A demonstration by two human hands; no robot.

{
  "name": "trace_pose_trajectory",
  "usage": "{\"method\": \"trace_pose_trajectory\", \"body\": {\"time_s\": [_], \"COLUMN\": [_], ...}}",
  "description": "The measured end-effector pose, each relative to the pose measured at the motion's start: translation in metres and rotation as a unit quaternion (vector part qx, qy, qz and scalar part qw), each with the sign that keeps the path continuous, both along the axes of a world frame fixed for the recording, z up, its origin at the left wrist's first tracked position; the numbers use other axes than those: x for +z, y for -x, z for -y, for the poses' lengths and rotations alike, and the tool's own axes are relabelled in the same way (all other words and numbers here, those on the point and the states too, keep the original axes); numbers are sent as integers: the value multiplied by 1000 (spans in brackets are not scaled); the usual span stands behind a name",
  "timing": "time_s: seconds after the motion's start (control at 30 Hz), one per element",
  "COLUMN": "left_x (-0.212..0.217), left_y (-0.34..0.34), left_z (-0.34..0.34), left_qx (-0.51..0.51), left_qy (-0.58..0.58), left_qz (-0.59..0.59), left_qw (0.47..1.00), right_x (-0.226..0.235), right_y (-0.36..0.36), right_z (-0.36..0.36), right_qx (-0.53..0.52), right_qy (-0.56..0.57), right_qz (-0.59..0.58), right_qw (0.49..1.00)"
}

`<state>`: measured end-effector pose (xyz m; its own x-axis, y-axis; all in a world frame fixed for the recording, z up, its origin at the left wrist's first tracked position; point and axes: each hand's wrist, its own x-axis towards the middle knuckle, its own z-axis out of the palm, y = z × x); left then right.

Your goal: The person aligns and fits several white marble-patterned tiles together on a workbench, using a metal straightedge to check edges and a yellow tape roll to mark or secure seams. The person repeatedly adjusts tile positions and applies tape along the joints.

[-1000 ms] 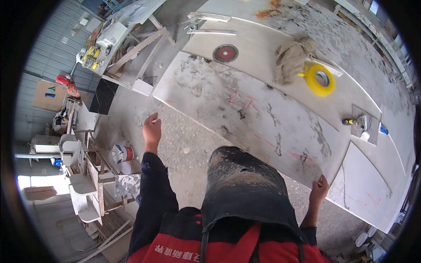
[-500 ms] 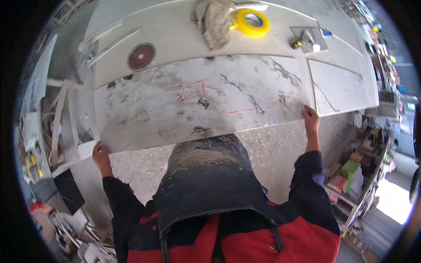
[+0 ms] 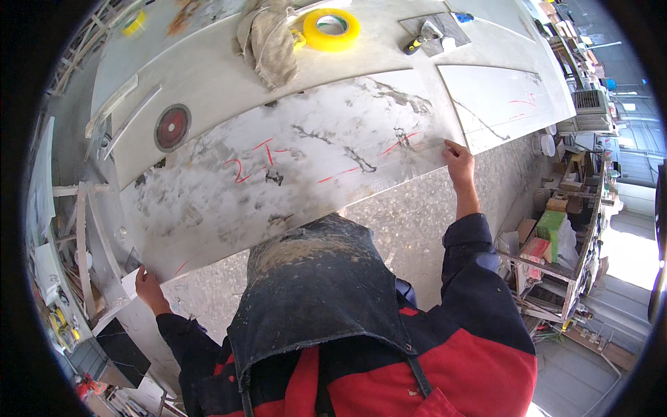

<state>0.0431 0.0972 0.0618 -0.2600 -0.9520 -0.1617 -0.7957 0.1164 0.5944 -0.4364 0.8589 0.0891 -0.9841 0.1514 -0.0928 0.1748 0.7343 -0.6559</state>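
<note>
A long white marbled slab (image 3: 222, 201) with grey-black veins and red hand-drawn marks lies along the near side of the work table, its front edge close to my apron. My left hand (image 3: 151, 290) pinches its near left corner. At the near right corner, my right hand (image 3: 460, 165) has closed fingers on the edge. The undersides of both grips are hidden. A smaller white slab (image 3: 493, 97) with a dark vein lies just right of the long one, a narrow gap between them.
Behind the slab lie a round red-centred cutting disc (image 3: 172, 128), a grey-brown cloth (image 3: 269, 52) and a yellow tape roll (image 3: 332, 29). A grey square plate (image 3: 453, 36) with small tools sits farther right. A cluttered wooden shelf (image 3: 549, 278) stands right; a wooden frame (image 3: 85, 250) stands left.
The whole view has swung, so the table and its things sit farther left and tilted. Both hands keep their places at the slab's near corners.
</note>
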Motion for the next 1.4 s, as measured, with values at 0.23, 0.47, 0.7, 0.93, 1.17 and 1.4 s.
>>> {"method": "trace_pose_trajectory", "body": {"time_s": [0.23,0.47,0.7,0.93,1.17,1.4], "left_x": [-13,-17,-14,-19,-17,-16], "left_y": [-11,-12,-7,-15,-15,-15], "left_z": [9,11,3,6,4,3], "left_qx": [4,11,0,-6,-15,-23], "left_qy": [8,23,14,-7,7,1], "left_qz": [-7,6,-24,-104,-84,-64], "left_qw": [1000,1000,1000,995,996,998], "right_x": [5,5,1,1,3,3], "right_y": [-2,1,5,1,0,-1], "right_z": [6,10,2,3,1,0], "right_qx": [6,5,16,26,21,16], "right_qy": [-2,13,-7,65,108,113], "right_qz": [-14,-24,-12,-8,15,12], "right_qw": [1000,1000,1000,997,994,993]}}
